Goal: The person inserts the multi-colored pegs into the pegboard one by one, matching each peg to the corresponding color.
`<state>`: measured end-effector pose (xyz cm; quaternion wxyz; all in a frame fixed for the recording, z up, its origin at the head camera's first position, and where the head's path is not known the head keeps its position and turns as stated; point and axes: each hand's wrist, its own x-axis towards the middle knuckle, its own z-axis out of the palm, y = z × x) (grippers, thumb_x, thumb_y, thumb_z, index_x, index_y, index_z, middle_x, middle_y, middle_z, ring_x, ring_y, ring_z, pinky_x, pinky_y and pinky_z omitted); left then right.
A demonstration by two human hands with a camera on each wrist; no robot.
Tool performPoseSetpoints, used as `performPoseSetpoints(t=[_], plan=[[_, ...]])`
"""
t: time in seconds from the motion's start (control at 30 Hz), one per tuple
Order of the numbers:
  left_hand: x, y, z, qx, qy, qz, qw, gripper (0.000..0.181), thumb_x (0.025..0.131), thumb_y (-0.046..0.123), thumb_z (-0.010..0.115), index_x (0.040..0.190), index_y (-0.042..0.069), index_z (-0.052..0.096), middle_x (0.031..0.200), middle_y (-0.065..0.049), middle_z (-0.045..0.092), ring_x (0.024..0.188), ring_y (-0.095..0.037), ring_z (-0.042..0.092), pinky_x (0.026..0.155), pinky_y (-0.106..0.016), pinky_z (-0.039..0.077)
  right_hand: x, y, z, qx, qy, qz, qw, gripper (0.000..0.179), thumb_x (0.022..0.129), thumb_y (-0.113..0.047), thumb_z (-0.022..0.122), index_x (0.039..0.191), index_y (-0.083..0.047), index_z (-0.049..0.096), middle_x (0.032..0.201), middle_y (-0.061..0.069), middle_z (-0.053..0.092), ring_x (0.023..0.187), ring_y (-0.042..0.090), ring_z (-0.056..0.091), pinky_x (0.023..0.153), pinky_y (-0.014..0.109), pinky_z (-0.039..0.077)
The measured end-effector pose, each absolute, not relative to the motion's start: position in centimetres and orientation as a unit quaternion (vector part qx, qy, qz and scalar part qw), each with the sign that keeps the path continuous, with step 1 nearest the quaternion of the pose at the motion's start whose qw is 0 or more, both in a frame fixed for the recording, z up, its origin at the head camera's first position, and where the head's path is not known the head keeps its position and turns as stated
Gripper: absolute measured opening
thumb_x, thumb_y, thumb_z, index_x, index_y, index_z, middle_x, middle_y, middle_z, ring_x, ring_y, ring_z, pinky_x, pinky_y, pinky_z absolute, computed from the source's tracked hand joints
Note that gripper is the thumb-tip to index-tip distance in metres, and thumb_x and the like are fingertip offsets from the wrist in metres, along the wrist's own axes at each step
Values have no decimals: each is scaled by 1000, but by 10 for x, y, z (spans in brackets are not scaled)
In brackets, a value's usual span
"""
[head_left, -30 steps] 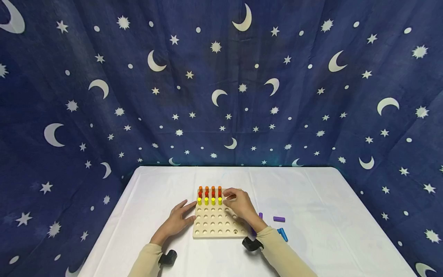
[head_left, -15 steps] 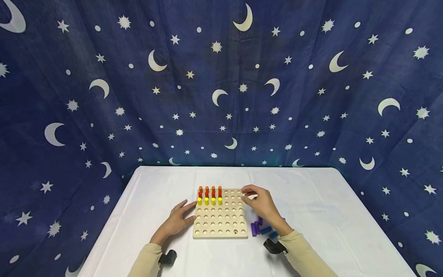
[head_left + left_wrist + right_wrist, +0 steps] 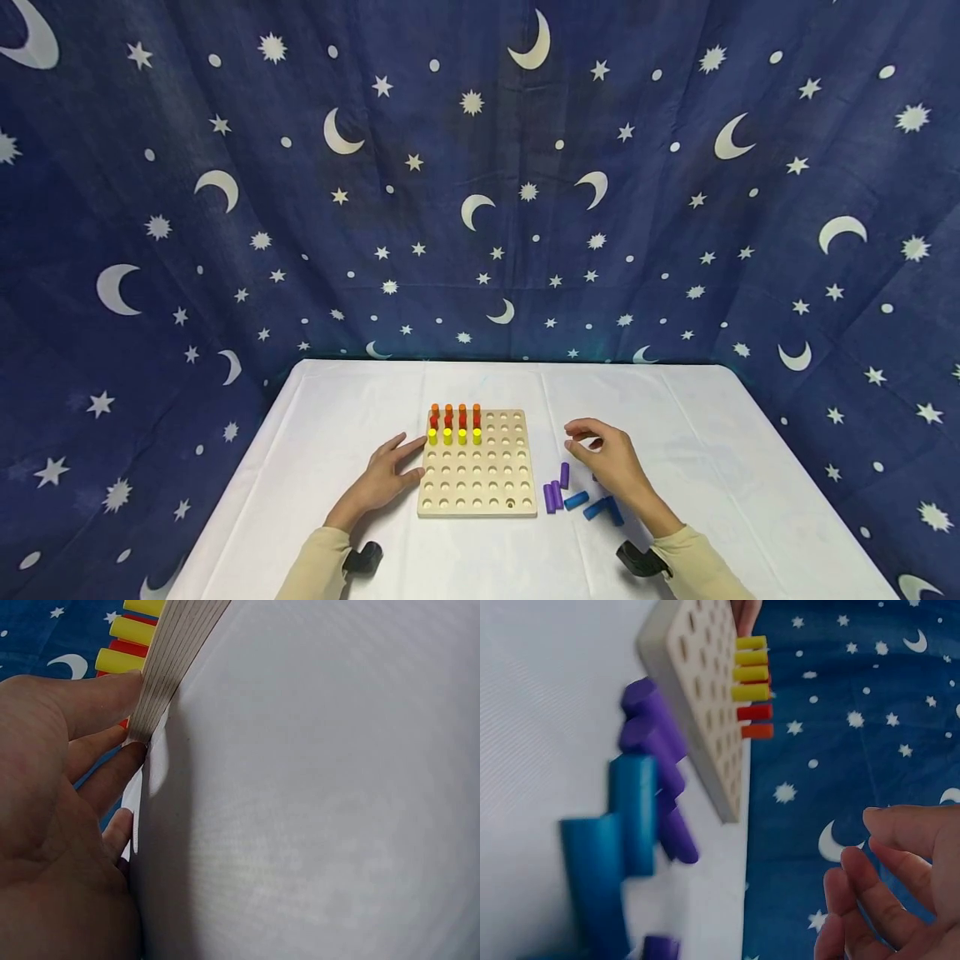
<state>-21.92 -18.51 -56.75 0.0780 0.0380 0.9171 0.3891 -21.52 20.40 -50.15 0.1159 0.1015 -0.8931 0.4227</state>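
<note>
A wooden pegboard (image 3: pixel 480 471) with rows of round holes lies on the table. Orange pegs (image 3: pixel 448 409), red pegs and yellow pegs (image 3: pixel 462 437) stand upright in three rows at its far left. My left hand (image 3: pixel 382 479) rests against the board's left edge, thumb and fingertips touching its side in the left wrist view. Right of the board, my right hand (image 3: pixel 611 458) hovers over the table, fingers loosely bent with nothing between them. Below it lie several purple pegs (image 3: pixel 565 476) and blue pegs (image 3: pixel 576 500); the hand partly hides one purple peg.
A white cloth covers the table (image 3: pixel 675 417). Behind it hangs a dark blue curtain (image 3: pixel 420 208) with moons and stars. Black wrist mounts sit on both wrists, the right one (image 3: pixel 641 560) close to the blue pegs.
My right hand has moved right, away from the yellow row and off the board, to above the loose pegs. The left hand stays at the board's edge.
</note>
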Motion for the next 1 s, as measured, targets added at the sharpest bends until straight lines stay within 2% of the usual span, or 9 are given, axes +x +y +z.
performPoseSetpoints(t=[0.23, 0.4, 0.5, 0.73, 1.0], plan=[[-218, -185, -567, 43, 916, 392, 78, 56, 89, 34, 69, 142, 25, 53, 158, -18, 32, 147, -47, 23, 113, -72, 21, -209, 230, -519, 84, -904, 397, 136, 21, 83, -13, 78, 103, -17, 73, 97, -2, 75, 92, 15, 67, 78, 30, 53], [-218, -186, -567, 50, 918, 386, 75, 57, 89, 35, 70, 142, 24, 54, 158, -19, 33, 146, -48, 24, 112, -72, 21, -203, 248, -533, 57, -915, 376, 135, 20, 84, -14, 77, 103, -16, 74, 98, 0, 75, 91, 16, 68, 78, 28, 53], [-218, -186, -566, 52, 919, 385, 72, 56, 89, 35, 70, 142, 24, 54, 158, -19, 33, 146, -48, 24, 112, -72, 22, -199, 257, -539, 45, -918, 374, 123, 20, 83, -14, 78, 103, -15, 74, 100, 2, 75, 93, 19, 69, 79, 28, 55], [-219, -185, -563, 45, 916, 390, 78, 56, 89, 33, 70, 142, 25, 54, 158, -19, 32, 146, -47, 22, 112, -72, 21, -194, 272, -548, 29, -927, 363, 90, 23, 82, -17, 79, 104, -13, 75, 100, 6, 75, 93, 25, 70, 83, 38, 56], [-218, -185, -566, 44, 916, 390, 79, 56, 89, 32, 70, 143, 25, 53, 158, -19, 31, 147, -47, 22, 113, -72, 21, -193, 280, -555, 13, -939, 340, 55, 25, 78, -13, 82, 102, -11, 75, 97, 5, 74, 90, 19, 67, 81, 30, 55]])
